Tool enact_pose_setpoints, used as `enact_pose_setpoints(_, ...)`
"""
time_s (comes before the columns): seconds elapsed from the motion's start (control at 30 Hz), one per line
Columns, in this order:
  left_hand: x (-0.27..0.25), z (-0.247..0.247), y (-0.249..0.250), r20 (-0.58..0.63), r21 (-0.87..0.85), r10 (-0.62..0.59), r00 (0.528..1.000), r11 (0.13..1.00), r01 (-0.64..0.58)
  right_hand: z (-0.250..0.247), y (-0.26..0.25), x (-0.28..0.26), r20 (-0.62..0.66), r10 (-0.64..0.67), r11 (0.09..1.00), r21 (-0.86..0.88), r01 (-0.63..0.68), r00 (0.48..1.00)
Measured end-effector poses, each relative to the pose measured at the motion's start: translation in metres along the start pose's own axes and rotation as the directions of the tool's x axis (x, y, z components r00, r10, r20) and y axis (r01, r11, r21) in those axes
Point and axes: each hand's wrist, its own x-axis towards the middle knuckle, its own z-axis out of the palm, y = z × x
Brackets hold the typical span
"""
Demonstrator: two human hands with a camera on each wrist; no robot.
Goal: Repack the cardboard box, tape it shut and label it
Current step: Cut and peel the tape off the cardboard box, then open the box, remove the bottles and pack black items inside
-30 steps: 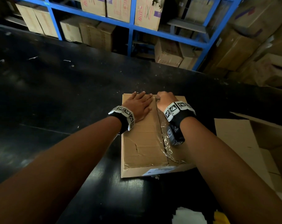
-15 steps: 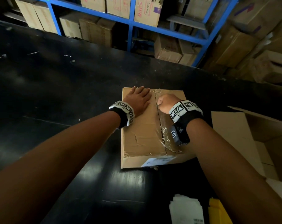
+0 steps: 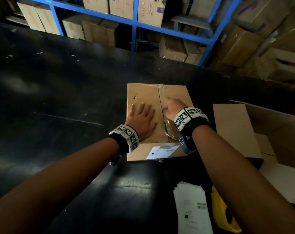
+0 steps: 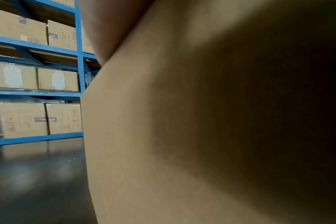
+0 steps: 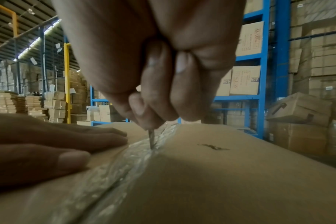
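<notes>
A closed cardboard box (image 3: pixel 174 93) lies on the black table (image 3: pixel 59 102), its centre seam covered by clear tape (image 3: pixel 162 92). My left hand (image 3: pixel 141 118) lies flat on the left flap, fingers straight. My right hand (image 3: pixel 173 108) grips a thin metal blade (image 5: pixel 151 139) in a fist, its tip sunk into the taped seam (image 5: pixel 144 153) mid-box. In the right wrist view the left hand (image 5: pixel 48 144) presses down beside the seam. A white label (image 3: pixel 162 152) sits on the box's near side. The left wrist view shows only the box's side (image 4: pixel 182 136) and the palm.
An open empty cardboard box (image 3: pixel 261 132) stands at the right. White label sheets (image 3: pixel 192 208) and a yellow tape dispenser (image 3: pixel 222 217) lie near the front edge. Blue shelving (image 3: pixel 135 22) stacked with cartons runs behind the table.
Both hands have drawn back toward me along the box top. The right hand pulled the blade along the taped seam from the far edge to mid-box; the left hand slid back with it.
</notes>
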Motion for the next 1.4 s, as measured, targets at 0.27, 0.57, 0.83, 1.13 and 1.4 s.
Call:
enact_pose_setpoints(0.27,0.001,-0.002,0.000,0.004,-0.022,-0.016,1.000,1.000,0.016,0.014,0.003,-0.023,0.084,-0.004,0.999,-0.032,0.007,0.996)
enact_pose_setpoints(0.57,-0.002,-0.006,0.002,-0.054,-0.060,-0.003,0.999,0.998,0.000,0.014,0.021,-0.062,0.120,0.025,0.995,0.095,-0.036,0.992)
enact_pose_setpoints(0.83,-0.028,0.000,-0.001,-0.211,-0.113,0.197,0.957,0.968,-0.224,0.027,0.037,-0.101,-0.037,0.139,0.911,0.396,-0.114,0.990)
enact_pose_setpoints(1.13,-0.035,0.000,0.000,-0.168,-0.099,0.232,0.958,0.963,-0.251,0.047,0.039,-0.133,-0.156,0.242,0.812,0.572,-0.112,0.958)
enact_pose_setpoints(1.4,-0.044,0.001,0.004,-0.148,-0.083,0.211,0.966,0.971,-0.225,0.123,0.058,-0.157,0.009,0.174,0.683,0.720,-0.127,0.985)
